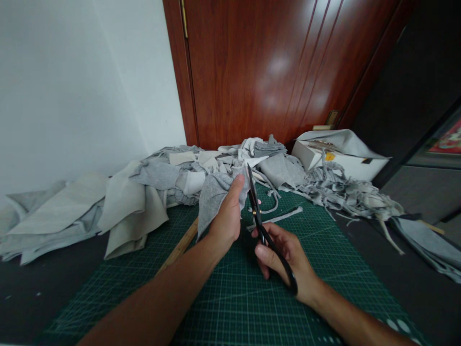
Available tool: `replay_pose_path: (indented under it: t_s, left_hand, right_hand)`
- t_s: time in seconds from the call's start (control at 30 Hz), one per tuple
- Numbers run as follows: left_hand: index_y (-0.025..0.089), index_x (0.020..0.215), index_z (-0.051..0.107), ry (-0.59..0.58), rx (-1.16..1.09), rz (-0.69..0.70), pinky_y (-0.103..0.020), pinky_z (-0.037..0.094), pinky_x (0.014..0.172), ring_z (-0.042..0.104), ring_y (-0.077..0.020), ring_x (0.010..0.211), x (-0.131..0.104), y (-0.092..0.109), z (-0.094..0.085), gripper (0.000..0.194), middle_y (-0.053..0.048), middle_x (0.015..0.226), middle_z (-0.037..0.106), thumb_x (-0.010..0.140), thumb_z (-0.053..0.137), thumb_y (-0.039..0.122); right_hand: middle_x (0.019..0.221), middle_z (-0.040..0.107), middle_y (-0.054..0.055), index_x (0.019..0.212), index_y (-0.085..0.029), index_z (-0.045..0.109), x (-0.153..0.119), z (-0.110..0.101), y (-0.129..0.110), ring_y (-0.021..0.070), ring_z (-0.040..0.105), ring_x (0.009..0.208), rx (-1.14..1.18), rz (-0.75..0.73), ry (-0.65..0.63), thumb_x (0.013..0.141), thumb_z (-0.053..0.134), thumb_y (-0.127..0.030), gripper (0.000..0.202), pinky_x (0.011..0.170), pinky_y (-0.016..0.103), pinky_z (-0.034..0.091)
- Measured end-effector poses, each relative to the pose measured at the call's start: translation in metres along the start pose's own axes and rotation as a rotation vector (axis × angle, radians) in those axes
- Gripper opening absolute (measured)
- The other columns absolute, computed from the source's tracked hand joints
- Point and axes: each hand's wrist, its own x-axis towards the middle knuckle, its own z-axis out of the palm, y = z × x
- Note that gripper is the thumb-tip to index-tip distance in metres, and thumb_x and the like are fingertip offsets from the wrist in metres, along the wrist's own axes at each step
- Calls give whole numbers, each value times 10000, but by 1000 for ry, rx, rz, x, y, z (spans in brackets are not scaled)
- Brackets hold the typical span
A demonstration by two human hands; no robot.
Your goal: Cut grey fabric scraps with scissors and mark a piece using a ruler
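Observation:
My left hand grips a piece of grey fabric, the thumb pressed on top and the cloth hanging over to the left. In my right hand is a pair of black scissors, with fingers and thumb at the handles. The blades point away from me and lie along the right edge of the held fabric; they look nearly closed. Whether they have cloth between them I cannot tell. A narrow fabric strip lies on the green cutting mat beyond my right hand.
Grey and white fabric scraps are heaped along the back. Larger fabric pieces lie at left, tangled strips at right. A white box stands back right, before a brown door. A wooden ruler is partly behind my left arm.

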Motion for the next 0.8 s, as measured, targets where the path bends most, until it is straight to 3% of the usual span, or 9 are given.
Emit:
replay_pose_path:
  t_s: [0.37, 0.63, 0.8]
  left_hand:
    - [156, 1015, 755, 14, 1, 63, -364, 589, 858, 763, -267, 908, 1, -1, 1, 431, -71, 899, 796, 804, 830, 525]
    - [180, 965, 736, 38, -26, 17, -389, 610, 761, 770, -301, 839, -2, 4, 6, 431, -67, 800, 775, 754, 869, 531]
    - [179, 972, 745, 45, -29, 44, -398, 602, 849, 773, -311, 926, -1, 3, 6, 423, -68, 848, 797, 748, 880, 511]
  right_hand:
    - [546, 503, -99, 999, -201, 572, -1, -2, 3, 87, 423, 410, 6, -4, -12, 881, 785, -591, 461, 414, 207, 338]
    - [543, 475, -110, 1019, -181, 584, 0, -1, 2, 78, 403, 398, -25, 13, -9, 904, 755, -610, 476, 402, 200, 328]
    - [552, 489, -106, 1032, -172, 603, 0, 1, 3, 76, 407, 406, 0, -4, 21, 888, 802, -540, 443, 403, 195, 344]
